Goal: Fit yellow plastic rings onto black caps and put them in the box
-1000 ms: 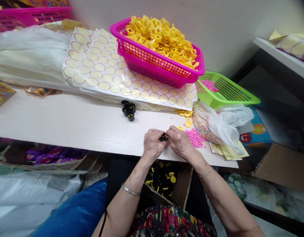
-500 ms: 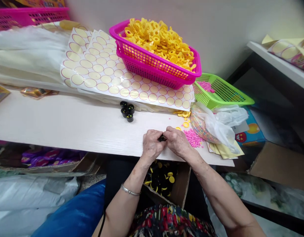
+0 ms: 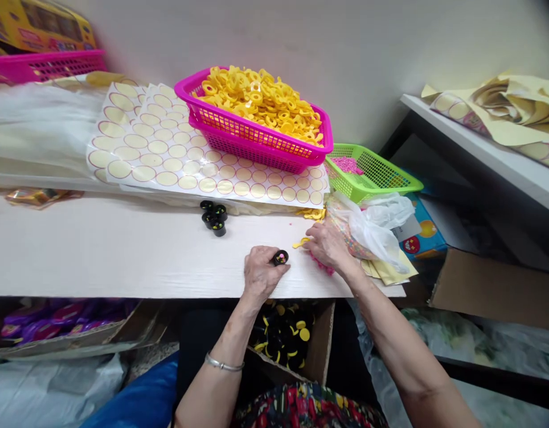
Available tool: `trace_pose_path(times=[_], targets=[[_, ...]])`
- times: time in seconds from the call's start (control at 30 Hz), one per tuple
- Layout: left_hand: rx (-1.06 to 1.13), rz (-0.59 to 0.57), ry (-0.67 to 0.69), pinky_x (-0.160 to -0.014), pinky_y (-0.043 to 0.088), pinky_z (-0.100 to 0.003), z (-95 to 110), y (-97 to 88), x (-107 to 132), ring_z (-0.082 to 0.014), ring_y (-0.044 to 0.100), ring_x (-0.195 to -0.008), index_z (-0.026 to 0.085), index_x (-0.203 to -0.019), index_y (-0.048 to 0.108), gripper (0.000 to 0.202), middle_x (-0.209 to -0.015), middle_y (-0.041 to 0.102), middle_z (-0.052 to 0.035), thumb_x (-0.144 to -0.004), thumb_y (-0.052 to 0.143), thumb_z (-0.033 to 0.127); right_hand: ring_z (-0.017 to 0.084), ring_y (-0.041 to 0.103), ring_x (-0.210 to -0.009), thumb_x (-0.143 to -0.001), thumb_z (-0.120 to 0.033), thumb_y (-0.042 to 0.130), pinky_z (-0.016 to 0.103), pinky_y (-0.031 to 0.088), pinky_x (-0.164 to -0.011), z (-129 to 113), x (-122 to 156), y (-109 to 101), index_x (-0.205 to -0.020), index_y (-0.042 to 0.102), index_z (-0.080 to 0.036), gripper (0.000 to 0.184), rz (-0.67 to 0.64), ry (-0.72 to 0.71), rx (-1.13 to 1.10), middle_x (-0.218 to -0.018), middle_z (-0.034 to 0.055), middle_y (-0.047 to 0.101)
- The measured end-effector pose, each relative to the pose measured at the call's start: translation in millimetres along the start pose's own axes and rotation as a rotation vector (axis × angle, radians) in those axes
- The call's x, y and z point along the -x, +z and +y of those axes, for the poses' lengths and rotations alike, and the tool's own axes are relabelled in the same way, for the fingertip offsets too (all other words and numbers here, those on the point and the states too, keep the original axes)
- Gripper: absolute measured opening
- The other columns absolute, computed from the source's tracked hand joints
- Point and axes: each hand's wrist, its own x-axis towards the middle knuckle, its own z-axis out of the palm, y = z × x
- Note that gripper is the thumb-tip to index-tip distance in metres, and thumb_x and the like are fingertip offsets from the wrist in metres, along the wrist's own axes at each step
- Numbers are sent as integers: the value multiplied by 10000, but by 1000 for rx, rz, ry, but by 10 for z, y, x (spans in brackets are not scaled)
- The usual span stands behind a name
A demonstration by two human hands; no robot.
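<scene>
My left hand (image 3: pixel 260 272) holds a small round black cup (image 3: pixel 281 257), mouth up, between thumb and fingers at the table's front. Bits of pink and other colours show inside it. Just to its right, my right hand (image 3: pixel 328 245) reaches down with bent fingers pinched at a yellow ring piece (image 3: pixel 300 243) on the table. Under that palm lies a pile of small pink pieces (image 3: pixel 321 266), partly covered. Several more black cups (image 3: pixel 218 229) stand grouped farther back to the left, with small coloured bits in them.
A pink basket (image 3: pixel 256 145) heaped with yellow ring pieces sits on sticker sheets (image 3: pixel 163 161). A green basket (image 3: pixel 368 187), a plastic bag of coloured beads (image 3: pixel 372 232) and a cardboard box (image 3: pixel 473 285) are at right. Below the table edge, an open box (image 3: pixel 325 345) holds black-and-yellow pieces.
My hands, earlier together around a black item, are now apart. The left keeps a cup, turned mouth up; the right has moved right to the yellow and pink pieces. The camera view has shifted.
</scene>
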Motion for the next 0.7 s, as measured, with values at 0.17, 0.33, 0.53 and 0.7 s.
trace_pose_path(times=[0.17,0.33,0.53,0.7], targets=[[6,7,1,-779,439,-333,3,-4,4,-199,536,-862,242,-798,668,254,-825,651,-2,-556,724,290,224,476,-874,-725,-145,526,295,351,-679,-113,-105,106,-796,614,-157,114,-136,-3,147,-887,103,586],[-4,15,13,-809,445,-355,-40,11,-9,-210,540,-886,227,-851,664,324,-857,645,-20,-540,737,284,225,497,-930,-721,-90,502,284,357,-699,-113,-212,31,-876,615,-133,196,-196,17,142,-967,126,585],[234,187,91,-818,448,-365,36,-122,31,-247,500,-1027,190,-996,631,498,-1064,595,-86,-528,757,306,167,543,-770,-760,-147,532,240,338,-604,-158,-112,-211,-814,607,-135,93,-115,24,81,-844,81,604],[663,204,-278,-581,418,-242,390,-304,317,-137,528,-682,135,-864,663,300,-776,621,-56,-688,652,377,123,474,-648,-866,-206,435,241,299,-552,-413,391,-118,-726,562,-150,197,359,-228,39,-773,47,546]])
